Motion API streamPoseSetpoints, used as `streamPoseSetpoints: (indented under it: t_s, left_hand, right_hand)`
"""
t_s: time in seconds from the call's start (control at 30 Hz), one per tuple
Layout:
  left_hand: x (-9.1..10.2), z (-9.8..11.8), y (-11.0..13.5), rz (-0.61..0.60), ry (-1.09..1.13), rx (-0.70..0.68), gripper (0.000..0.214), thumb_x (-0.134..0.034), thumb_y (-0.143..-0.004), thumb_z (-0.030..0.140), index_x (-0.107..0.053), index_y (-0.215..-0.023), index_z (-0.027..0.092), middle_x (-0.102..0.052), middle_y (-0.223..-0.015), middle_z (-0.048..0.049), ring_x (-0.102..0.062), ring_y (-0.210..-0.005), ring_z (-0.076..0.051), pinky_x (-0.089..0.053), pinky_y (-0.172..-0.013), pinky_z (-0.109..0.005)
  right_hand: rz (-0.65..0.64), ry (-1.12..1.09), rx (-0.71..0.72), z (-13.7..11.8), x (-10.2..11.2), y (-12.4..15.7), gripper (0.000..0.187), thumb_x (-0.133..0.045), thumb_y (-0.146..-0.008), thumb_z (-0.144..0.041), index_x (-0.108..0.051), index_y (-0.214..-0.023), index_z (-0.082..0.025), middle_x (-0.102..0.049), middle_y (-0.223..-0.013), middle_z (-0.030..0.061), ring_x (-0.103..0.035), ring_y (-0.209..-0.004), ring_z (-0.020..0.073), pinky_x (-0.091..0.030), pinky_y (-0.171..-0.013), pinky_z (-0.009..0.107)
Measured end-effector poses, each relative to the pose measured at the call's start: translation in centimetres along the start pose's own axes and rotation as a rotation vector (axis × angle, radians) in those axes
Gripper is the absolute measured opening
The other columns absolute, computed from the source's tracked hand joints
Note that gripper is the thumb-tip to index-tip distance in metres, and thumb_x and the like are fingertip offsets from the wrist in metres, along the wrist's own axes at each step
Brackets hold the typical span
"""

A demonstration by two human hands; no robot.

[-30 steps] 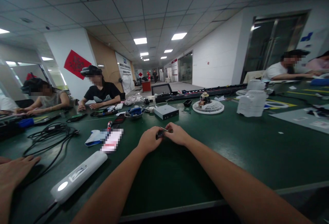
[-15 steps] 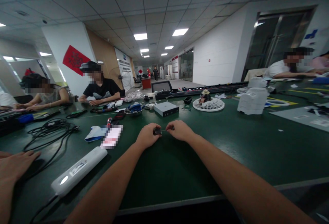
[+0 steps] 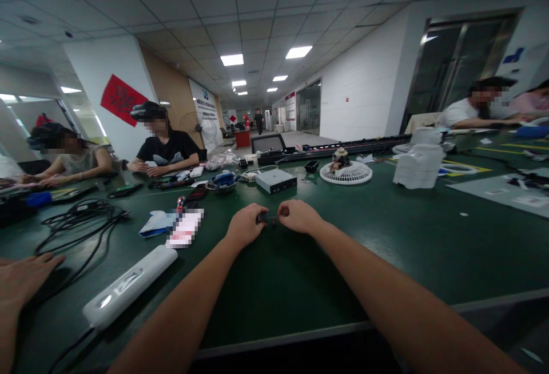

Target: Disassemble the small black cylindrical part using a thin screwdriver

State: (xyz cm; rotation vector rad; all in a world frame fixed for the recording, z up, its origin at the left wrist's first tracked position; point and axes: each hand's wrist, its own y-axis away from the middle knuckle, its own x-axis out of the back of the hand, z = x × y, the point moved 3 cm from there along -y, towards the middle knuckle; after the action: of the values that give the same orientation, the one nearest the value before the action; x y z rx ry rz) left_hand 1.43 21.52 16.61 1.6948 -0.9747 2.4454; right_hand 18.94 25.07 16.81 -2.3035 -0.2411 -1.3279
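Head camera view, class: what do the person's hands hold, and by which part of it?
The left hand and right hand pinch a small dark object by its opposite ends, in the fingers; what it is cannot be told.

readable text: none | wall banner [image 3: 205, 114]: lettering too small | white bar's label [image 3: 128, 281]: blurred | paper card [image 3: 184, 228]: pixelated

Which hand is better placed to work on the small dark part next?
Probably the left hand: its fingers hold more of the small dark part, while the right hand seems to pinch only the other end. The part is too small to tell more.
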Motion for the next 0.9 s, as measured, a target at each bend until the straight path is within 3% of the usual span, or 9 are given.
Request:
streamPoseSetpoints:
  t_s: [0.13,0.3,0.43,0.57,0.67,0.9]
  left_hand:
    - [0.0,-0.7,0.0,0.019,-0.04,0.076,0.031,-0.066,-0.077,0.016,-0.066,-0.108,0.018,-0.067,-0.106,-0.0087,-0.063,-0.096,-0.024,-0.049,-0.087,-0.035]
    - [-0.5,-1.2,0.0,-0.011,-0.058,0.147,0.03,-0.064,-0.08,0.022,-0.066,-0.109,0.014,-0.066,-0.106,-0.0123,-0.063,-0.097,-0.026,-0.049,-0.089,-0.037]
    - [-0.7,-0.9,-0.1,-0.019,-0.052,0.12,0.028,-0.061,-0.081,0.02,-0.066,-0.108,0.013,-0.066,-0.104,-0.0121,-0.062,-0.097,-0.025,-0.049,-0.089,-0.037]
    - [-0.7,-0.3,-0.1,-0.054,0.015,0.022,0.028,-0.065,-0.08,0.02,-0.067,-0.108,0.015,-0.067,-0.105,-0.0104,-0.062,-0.096,-0.024,-0.049,-0.088,-0.036]
    - [-0.6,0.1,-0.1,-0.082,0.083,-0.043,0.034,-0.067,-0.08,0.023,-0.066,-0.114,0.02,-0.068,-0.109,-0.008,-0.062,-0.099,-0.023,-0.048,-0.089,-0.034]
    - [-0.4,0.5,0.0,-0.141,0.098,-0.005,0.038,-0.063,-0.086,0.031,-0.062,-0.123,0.024,-0.071,-0.106,-0.0059,-0.065,-0.096,-0.023,-0.049,-0.088,-0.034]
  right_hand:
    - [0.091,0.056,-0.066,0.3,0.6,0.1,0.022,-0.066,-0.078,-0.039,-0.074,-0.088,-0.021,-0.071,-0.083,0.007,-0.063,-0.074,0.0202,-0.041,-0.062,0.027]
    - [-0.015,-0.017,-0.011,0.4,-0.7,-0.1,0.025,-0.07,-0.077,-0.04,-0.076,-0.094,-0.023,-0.072,-0.082,0.0051,-0.063,-0.073,0.0188,-0.042,-0.062,0.026]
    - [-0.079,-0.095,0.027,0.4,-1.6,-0.4,0.013,-0.071,-0.076,-0.032,-0.077,-0.085,-0.025,-0.073,-0.082,0.0024,-0.065,-0.077,0.0186,-0.044,-0.066,0.025]
    - [0.003,-0.185,0.037,0.5,-1.4,-0.6,0.014,-0.069,-0.077,-0.025,-0.077,-0.088,-0.022,-0.074,-0.085,0.0029,-0.065,-0.079,0.018,-0.046,-0.07,0.026]
    - [0.031,-0.277,0.014,0.7,-1.3,-0.7,0.017,-0.07,-0.075,-0.022,-0.076,-0.09,-0.019,-0.074,-0.082,0.0028,-0.063,-0.072,0.0155,-0.045,-0.064,0.024]
    - [0.066,-0.305,0.007,0.8,-0.8,-0.6,0.012,-0.074,-0.071,-0.024,-0.076,-0.082,-0.019,-0.072,-0.075,0.0007,-0.06,-0.07,0.0144,-0.042,-0.063,0.024]
